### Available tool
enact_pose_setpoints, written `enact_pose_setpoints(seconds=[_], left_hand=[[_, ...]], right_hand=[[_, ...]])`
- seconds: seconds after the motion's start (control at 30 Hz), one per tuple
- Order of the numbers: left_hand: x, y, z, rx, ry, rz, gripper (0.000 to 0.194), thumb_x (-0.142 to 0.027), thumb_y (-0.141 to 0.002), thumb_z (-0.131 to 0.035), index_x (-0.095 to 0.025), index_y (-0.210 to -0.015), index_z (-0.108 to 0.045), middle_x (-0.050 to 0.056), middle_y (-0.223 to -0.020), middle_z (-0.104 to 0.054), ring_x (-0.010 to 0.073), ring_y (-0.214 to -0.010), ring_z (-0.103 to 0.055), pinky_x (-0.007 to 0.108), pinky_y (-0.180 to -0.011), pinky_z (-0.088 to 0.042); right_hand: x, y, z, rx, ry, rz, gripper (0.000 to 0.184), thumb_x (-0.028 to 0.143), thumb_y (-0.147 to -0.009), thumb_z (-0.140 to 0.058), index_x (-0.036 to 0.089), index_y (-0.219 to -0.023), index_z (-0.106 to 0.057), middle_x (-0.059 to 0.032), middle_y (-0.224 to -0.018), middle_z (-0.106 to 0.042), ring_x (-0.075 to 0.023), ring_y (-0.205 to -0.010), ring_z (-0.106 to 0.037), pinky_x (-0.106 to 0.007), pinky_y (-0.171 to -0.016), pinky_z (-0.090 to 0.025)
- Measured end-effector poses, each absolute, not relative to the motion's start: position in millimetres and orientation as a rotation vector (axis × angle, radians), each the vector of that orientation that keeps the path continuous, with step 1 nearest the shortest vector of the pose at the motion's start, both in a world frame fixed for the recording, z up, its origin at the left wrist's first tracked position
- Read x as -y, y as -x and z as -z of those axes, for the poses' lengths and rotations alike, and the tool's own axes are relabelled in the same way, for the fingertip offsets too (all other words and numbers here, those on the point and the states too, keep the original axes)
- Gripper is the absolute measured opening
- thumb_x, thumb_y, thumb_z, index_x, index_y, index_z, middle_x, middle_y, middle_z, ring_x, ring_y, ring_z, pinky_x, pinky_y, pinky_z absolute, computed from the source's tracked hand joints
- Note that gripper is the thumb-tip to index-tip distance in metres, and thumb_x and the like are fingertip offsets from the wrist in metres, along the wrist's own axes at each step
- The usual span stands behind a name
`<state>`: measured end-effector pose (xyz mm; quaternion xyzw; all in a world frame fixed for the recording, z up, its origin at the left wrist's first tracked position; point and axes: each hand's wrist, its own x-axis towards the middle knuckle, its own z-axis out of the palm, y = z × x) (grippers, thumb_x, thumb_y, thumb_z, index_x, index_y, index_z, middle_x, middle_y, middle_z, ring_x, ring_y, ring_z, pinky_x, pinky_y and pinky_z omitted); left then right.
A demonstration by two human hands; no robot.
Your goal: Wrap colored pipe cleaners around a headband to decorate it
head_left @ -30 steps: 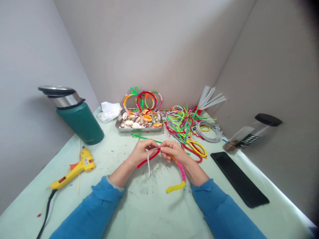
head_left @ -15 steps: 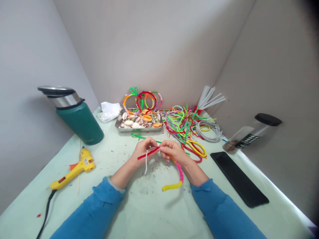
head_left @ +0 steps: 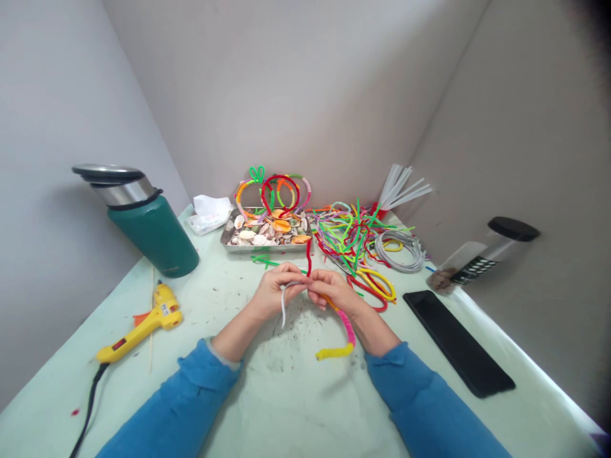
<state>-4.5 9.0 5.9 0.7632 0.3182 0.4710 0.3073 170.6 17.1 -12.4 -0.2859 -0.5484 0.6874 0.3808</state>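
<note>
My left hand (head_left: 273,294) and my right hand (head_left: 334,291) meet at their fingertips over the middle of the pale green table (head_left: 286,394). Both pinch a bundle of pipe cleaners. A red pipe cleaner (head_left: 309,256) sticks straight up from the pinch. A white pipe cleaner (head_left: 283,306) hangs down under my left fingers. From my right hand a wrapped strand, orange, then pink, then yellow (head_left: 342,337), curves down onto the table.
A metal tray of seashells (head_left: 267,236) sits behind my hands, with pipe-cleaner hoops (head_left: 279,191) behind it. A heap of loose pipe cleaners (head_left: 358,238) lies right. A yellow glue gun (head_left: 140,324) and green flask (head_left: 147,222) are left; a black slab (head_left: 458,342) right.
The red pipe cleaner's free end swung from lying leftward under my left hand to pointing straight up. The yellow tail shifted slightly. Both hands stayed in place.
</note>
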Motion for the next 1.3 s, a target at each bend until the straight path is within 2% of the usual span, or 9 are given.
enact_pose_setpoints(seconds=[0.3, 0.73, 1.13, 1.3], left_hand=[[-9, 6, -8, -0.936, -2.203, -1.236, 0.022, -0.029, -0.078, -0.059, -0.018, -0.094, -0.069, 0.007, -0.083, -0.064, 0.0155, -0.076, -0.059, 0.028, -0.070, -0.047], [-6, 6, -4, -1.173, -2.374, -1.261, 0.019, -0.032, -0.080, -0.056, -0.017, -0.081, -0.067, 0.007, -0.077, -0.062, 0.0151, -0.070, -0.058, 0.026, -0.066, -0.045], [-3, 5, -12, -1.168, -2.348, -1.154, 0.017, -0.026, -0.082, -0.053, -0.014, -0.082, -0.064, 0.007, -0.081, -0.062, 0.0149, -0.074, -0.057, 0.025, -0.069, -0.043], [-3, 4, -14, -1.188, -2.231, -1.018, 0.020, -0.027, -0.083, -0.050, -0.013, -0.076, -0.063, 0.003, -0.068, -0.063, 0.0116, -0.062, -0.055, 0.021, -0.059, -0.039]], right_hand=[[-15, -169, 11, 1.349, 0.757, -1.732, 0.019, 0.031, -0.073, -0.062, 0.015, -0.076, -0.053, 0.0045, -0.049, -0.054, -0.0050, -0.035, -0.040, -0.017, -0.034, -0.032], [-16, -168, 11, 1.320, 0.766, -1.659, 0.017, 0.030, -0.072, -0.063, 0.016, -0.076, -0.054, 0.0049, -0.049, -0.054, -0.0049, -0.035, -0.038, -0.017, -0.034, -0.032], [-12, -166, 2, 1.322, 0.811, -1.614, 0.017, 0.030, -0.070, -0.063, 0.016, -0.073, -0.053, 0.0056, -0.047, -0.051, -0.0052, -0.034, -0.038, -0.018, -0.034, -0.030], [-12, -166, 4, 1.317, 0.827, -1.612, 0.017, 0.030, -0.070, -0.063, 0.015, -0.074, -0.054, 0.0057, -0.047, -0.051, -0.0052, -0.036, -0.038, -0.018, -0.035, -0.030]])
